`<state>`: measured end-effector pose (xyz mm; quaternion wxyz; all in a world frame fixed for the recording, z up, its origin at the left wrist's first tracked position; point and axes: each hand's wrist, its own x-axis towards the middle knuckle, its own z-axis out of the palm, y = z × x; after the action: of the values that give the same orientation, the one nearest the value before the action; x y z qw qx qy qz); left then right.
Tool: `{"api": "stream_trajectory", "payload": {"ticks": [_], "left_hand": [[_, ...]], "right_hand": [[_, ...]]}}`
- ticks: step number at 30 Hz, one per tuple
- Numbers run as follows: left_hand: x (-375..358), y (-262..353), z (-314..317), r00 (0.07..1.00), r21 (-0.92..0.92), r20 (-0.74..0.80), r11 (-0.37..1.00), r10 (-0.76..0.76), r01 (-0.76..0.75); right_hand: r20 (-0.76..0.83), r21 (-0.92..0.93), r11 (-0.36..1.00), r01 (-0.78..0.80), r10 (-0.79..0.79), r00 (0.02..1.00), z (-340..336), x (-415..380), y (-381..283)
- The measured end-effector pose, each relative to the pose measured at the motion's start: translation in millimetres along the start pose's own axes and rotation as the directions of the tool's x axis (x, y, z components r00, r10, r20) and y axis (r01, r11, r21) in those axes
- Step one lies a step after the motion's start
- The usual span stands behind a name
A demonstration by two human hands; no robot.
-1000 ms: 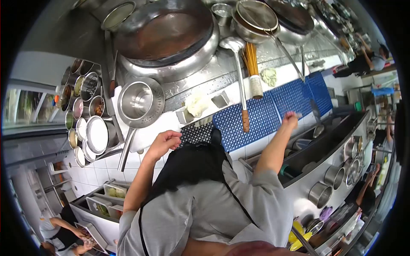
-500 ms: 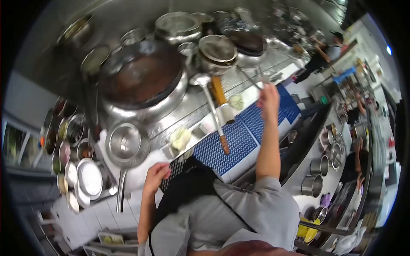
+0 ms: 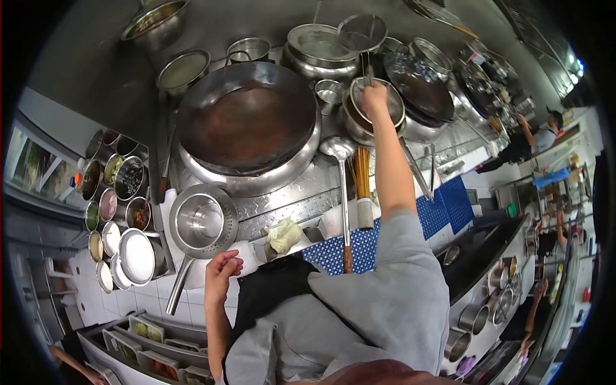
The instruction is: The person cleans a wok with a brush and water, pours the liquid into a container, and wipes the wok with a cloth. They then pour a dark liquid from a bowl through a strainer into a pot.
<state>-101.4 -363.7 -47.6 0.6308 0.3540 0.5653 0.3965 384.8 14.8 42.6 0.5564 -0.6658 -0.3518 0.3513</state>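
My right hand (image 3: pixel 375 101) is closed round the handle of a round mesh strainer (image 3: pixel 362 32), which is raised over the back of the stove. Below that hand is a pot with a sieve on it (image 3: pixel 401 102). My left hand (image 3: pixel 222 274) is half curled with nothing visible in it, held in front of my apron. Closest to it are a steel pan (image 3: pixel 199 221) resting on a perforated ladle and a white cloth (image 3: pixel 244 255). A large dark wok (image 3: pixel 247 119) sits on a steel ring. To its right lie a ladle (image 3: pixel 340 149) and a bamboo brush (image 3: pixel 362 183).
Several bowls of ingredients (image 3: pixel 129 176) and a white-filled pot (image 3: pixel 137 255) stand at the left. A second wok (image 3: pixel 420 90) is further right. A crumpled pale leaf (image 3: pixel 283 235) lies on the front edge. Co-workers (image 3: pixel 542 138) stand at the right.
My right hand has moved from the counter's front edge up to the back of the stove, where it grips the strainer. My left hand remains low, and the view has shifted.
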Motion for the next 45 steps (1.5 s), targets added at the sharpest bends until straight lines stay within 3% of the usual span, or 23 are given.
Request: {"api": "stream_trajectory", "payload": {"ticks": [2,4,5,6,8,9,10,11,12,14,15,16,19,20,22,24,26,28,30,33,39,42,45], "left_hand": [[-0.1,1.5,5.2,0.999,0.008,-0.036,1.000,-0.010,0.011],[-4.4,2.4,9.6,0.997,0.011,-0.066,0.999,-0.031,0.032],[-7.3,1.7,8.9,0.995,0.015,-0.088,0.999,-0.044,0.046],[-8.4,1.0,7.6,0.993,0.017,-0.106,0.998,-0.054,0.056],[-14.6,-2.4,4.6,0.985,0.006,-0.154,0.997,-0.072,0.074],[-18.4,-3.5,0.9,0.979,-0.008,-0.189,0.997,-0.077,0.076],[-22.0,-4.7,-3.3,0.972,-0.021,-0.222,0.997,-0.080,0.077],[-26.1,-6.6,-8.1,0.966,-0.028,-0.248,0.998,-0.069,0.064],[-31.0,-6.0,-11.5,0.959,-0.034,-0.274,0.997,-0.077,0.071],[-41.7,-6.7,-17.3,0.939,-0.049,-0.330,0.995,-0.100,0.088],[-46.4,-12.0,-21.1,0.926,-0.064,-0.362,0.994,-0.108,0.091],[-50.5,-19.8,-24.7,0.918,-0.077,-0.383,0.994,-0.097,0.073],[-67.0,-23.9,-25.8,0.889,-0.124,-0.443,0.990,-0.117,0.068],[-73.4,-26.4,-26.3,0.867,-0.130,-0.477,0.987,-0.144,0.093],[-85.3,-31.0,-22.3,0.819,-0.150,-0.538,0.979,-0.200,0.141],[-98.3,-43.6,-20.5,0.782,-0.215,-0.580,0.969,-0.228,0.123],[-109.9,-48.3,-17.1,0.753,-0.212,-0.610,0.967,-0.245,0.142],[-118.6,-47.2,-13.3,0.728,-0.225,-0.634,0.963,-0.262,0.151],[-124.0,-47.6,-11.3,0.711,-0.250,-0.645,0.956,-0.281,0.151],[-125.1,-46.6,-12.9,0.698,-0.247,-0.656,0.955,-0.289,0.164],[-90.1,-9.3,-10.3,0.789,-0.138,-0.582,0.980,-0.195,0.140],[-58.1,-3.4,-10.2,0.851,-0.027,-0.518,0.996,-0.089,0.088],[-11.5,7.7,-7.6,0.798,-0.005,-0.600,0.997,-0.065,0.077]], "right_hand": [[0.012,0.001,0.985,-0.175,0.175,0.985,34.0,47.6,6.1],[0.390,0.272,0.765,-0.583,0.466,0.794,63.9,68.2,1.8],[0.475,0.435,0.609,-0.663,0.471,0.744,77.5,74.4,1.6],[0.542,0.509,0.547,-0.665,0.397,0.741,91.8,74.3,-3.3],[0.656,0.439,0.550,-0.711,0.344,0.671,99.8,61.6,-21.3],[0.606,0.267,0.749,-0.606,0.359,0.710,104.7,57.7,-29.2],[0.469,0.079,0.925,-0.373,0.296,0.832,111.6,48.3,-39.7],[0.386,-0.129,0.990,-0.059,0.104,0.916,117.6,51.5,-45.1],[0.351,-0.340,0.907,0.248,-0.123,0.928,120.0,56.6,-50.8],[0.334,-0.663,0.457,0.593,-0.528,0.780,136.1,86.0,-77.7],[0.310,-0.719,0.457,0.524,-0.463,0.830,143.3,59.8,-122.0],[0.318,-0.737,0.329,0.590,-0.602,0.733,156.0,90.1,-136.0],[0.243,-0.709,0.327,0.625,-0.718,0.652,186.2,108.5,-217.4],[0.203,-0.660,0.280,0.698,-0.827,0.524,197.6,152.7,-233.5],[0.042,-0.644,0.226,0.730,-0.943,0.329,220.4,156.0,-269.8],[-0.031,-0.638,0.365,0.678,-0.892,0.451,241.2,102.7,-286.1],[-0.057,-0.605,0.355,0.713,-0.912,0.406,268.7,126.6,-274.7],[0.045,-0.680,0.337,0.651,-0.867,0.496,283.3,102.8,-248.4],[0.283,-0.768,0.177,0.616,-0.769,0.573,307.2,180.1,-208.6],[0.336,-0.797,0.164,0.582,-0.681,0.651,311.3,157.4,-194.4],[0.363,-0.802,0.113,0.586,-0.687,0.630,297.8,159.6,-176.0],[0.490,-0.785,-0.026,0.619,-0.637,0.595,283.0,165.0,-175.9],[0.409,-0.795,0.092,0.600,-0.649,0.641,260.2,138.2,-194.5]]}}
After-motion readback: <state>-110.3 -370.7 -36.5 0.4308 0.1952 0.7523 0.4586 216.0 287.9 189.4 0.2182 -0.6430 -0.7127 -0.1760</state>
